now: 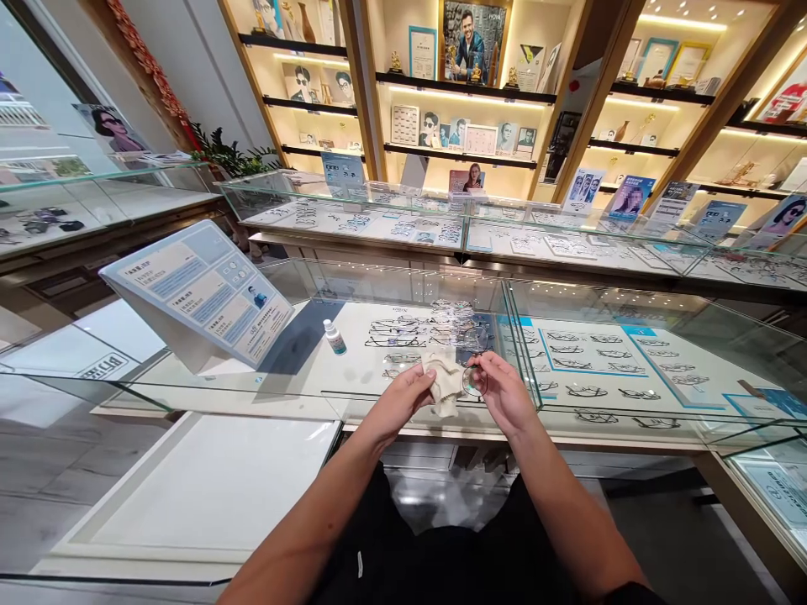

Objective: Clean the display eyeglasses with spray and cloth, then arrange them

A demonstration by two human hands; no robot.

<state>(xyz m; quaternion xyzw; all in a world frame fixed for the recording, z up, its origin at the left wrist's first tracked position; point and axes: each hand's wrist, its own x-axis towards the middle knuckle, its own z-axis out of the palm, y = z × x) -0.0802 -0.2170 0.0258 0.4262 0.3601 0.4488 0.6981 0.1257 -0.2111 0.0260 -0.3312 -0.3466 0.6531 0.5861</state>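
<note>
My left hand (403, 399) is closed on a crumpled cream cleaning cloth (446, 386), which hangs between my two hands. In my right hand (501, 386) I grip a pair of eyeglasses (474, 381) with a thin dark rim. One round lens faces the cloth, close to its right edge; whether they touch I cannot tell. My fingers hide part of the frame. Both hands are above the glass display counter. To the left on its top stands a small white spray bottle (334, 338) with a coloured label.
A large folded sign (202, 294) stands on the counter at left. Rows of eyeglasses (397, 330) lie inside the glass case. A white tray (208, 487) is at lower left. Beyond are another display counter (353, 239) and lit shelves (466, 84).
</note>
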